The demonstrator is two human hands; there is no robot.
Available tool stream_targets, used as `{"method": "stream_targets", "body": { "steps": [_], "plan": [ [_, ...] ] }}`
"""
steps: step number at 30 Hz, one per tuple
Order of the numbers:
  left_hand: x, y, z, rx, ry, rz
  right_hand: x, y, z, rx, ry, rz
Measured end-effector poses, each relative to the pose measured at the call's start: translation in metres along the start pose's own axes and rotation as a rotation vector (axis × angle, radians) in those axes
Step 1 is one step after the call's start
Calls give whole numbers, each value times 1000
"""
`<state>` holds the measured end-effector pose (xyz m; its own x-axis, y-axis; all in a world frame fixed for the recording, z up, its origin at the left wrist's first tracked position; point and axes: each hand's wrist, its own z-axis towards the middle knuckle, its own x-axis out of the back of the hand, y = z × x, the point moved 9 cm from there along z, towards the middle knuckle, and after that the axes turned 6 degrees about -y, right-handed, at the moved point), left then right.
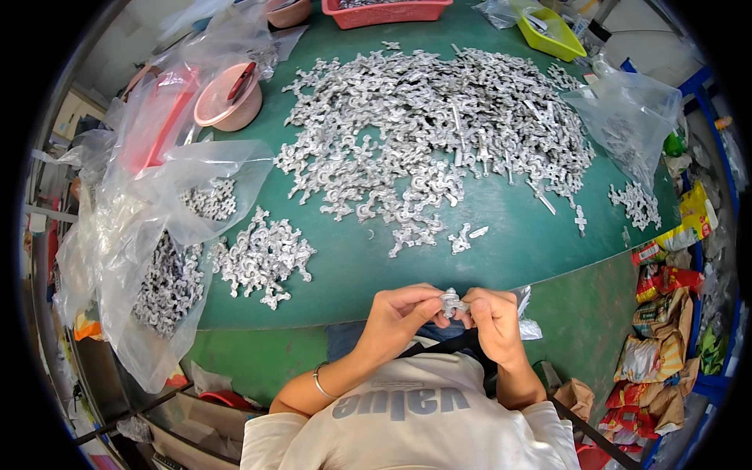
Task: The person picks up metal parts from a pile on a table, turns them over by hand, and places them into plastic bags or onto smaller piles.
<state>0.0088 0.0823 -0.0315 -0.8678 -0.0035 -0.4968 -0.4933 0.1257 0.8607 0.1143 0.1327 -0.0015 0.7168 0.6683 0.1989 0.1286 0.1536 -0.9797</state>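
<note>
Nearest the camera is the person's pale shirt (407, 435). Just ahead of it, at the near edge of the green bench (345, 272), a small silvery metal part (451, 303) is pinched between the fingertips of the left hand (401, 318) and the right hand (495, 323). Its long axis seems to run left to right, a knob pointing toward the far side, though fingers cover its ends. Beyond spreads a broad heap of similar parts (439, 117); a smaller heap (265, 258) lies left.
</note>
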Motion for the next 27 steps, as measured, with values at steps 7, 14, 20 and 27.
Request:
{"method": "stream_targets", "body": {
  "steps": [7, 14, 20, 27],
  "plan": [
    [-3, 1, 10, -33, 119, 174, 45, 23, -8, -155, 72, -46],
    [0, -2, 19, -55, 75, 372, 308, 83, -47, -106, 950, 29],
    [0, 2, 18, -69, 90, 429, 419, 114, -71, -577, 1020, -925],
    [13, 1, 12, -47, 146, 655, 157, 36, 27, -119, 271, -555]
  ]
}}
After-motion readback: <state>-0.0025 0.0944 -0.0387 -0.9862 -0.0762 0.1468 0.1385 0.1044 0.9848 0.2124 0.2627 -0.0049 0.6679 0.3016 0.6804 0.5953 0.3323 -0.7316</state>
